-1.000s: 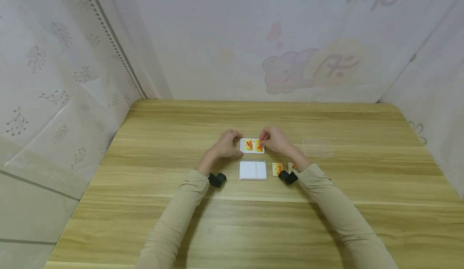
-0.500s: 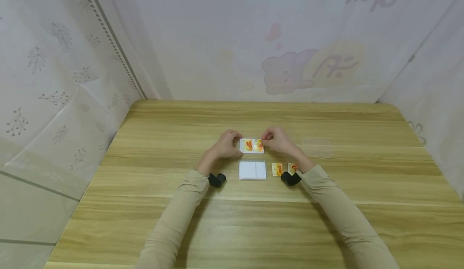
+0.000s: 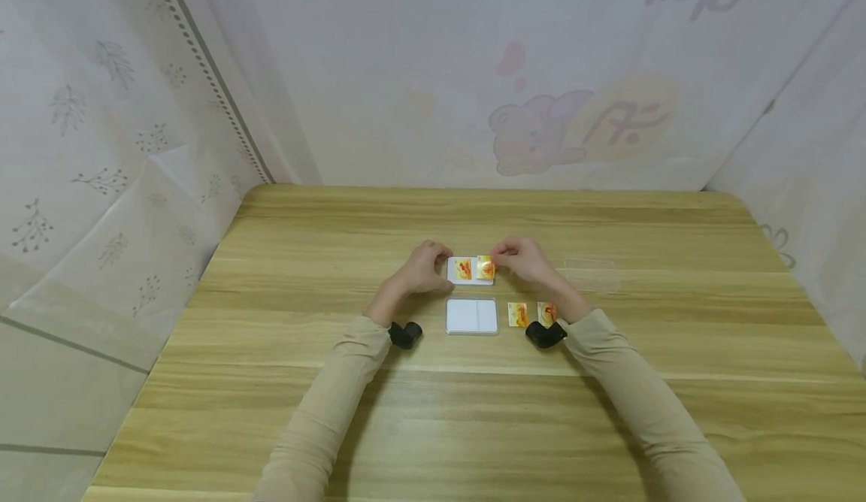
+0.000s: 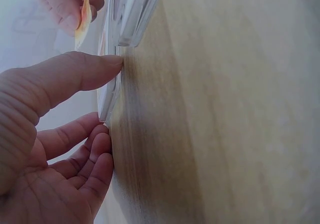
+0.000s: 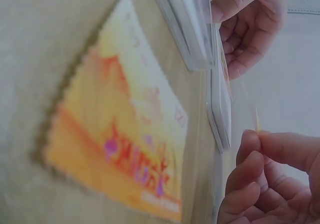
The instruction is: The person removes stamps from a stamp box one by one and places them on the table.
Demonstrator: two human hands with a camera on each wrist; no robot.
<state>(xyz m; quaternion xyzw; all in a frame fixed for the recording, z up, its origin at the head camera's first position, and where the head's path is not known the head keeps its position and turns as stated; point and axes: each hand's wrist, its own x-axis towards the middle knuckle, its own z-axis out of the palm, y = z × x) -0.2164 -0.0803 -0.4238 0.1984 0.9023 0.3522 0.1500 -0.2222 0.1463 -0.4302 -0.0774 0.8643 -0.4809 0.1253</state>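
My left hand (image 3: 422, 269) grips the left end of a flat white-backed stamp case (image 3: 451, 271), thumb on the near edge and fingers at the far edge. An orange-and-yellow stamp (image 3: 463, 269) lies in the case's left half. Over the right half, my right hand (image 3: 524, 259) pinches another yellow-orange stamp (image 3: 485, 267) between thumb and forefinger. Seen edge-on in the left wrist view, this pinched stamp (image 4: 85, 21) stands off the case, tilted. Directly nearer on the table is a second clear case (image 3: 462, 316) with a white two-part insert.
Two more stamps lie on the wooden table: one stamp (image 3: 517, 315) right of the near case, another stamp (image 3: 546, 312) partly behind the right wrist camera (image 3: 544, 334). A transparent cover (image 3: 591, 275) lies farther right. A curtain (image 3: 406, 74) hangs behind the table.
My right hand has shifted slightly right, and the stamp it pinches has come up from the case's right half. My left hand has kept its place on the case.
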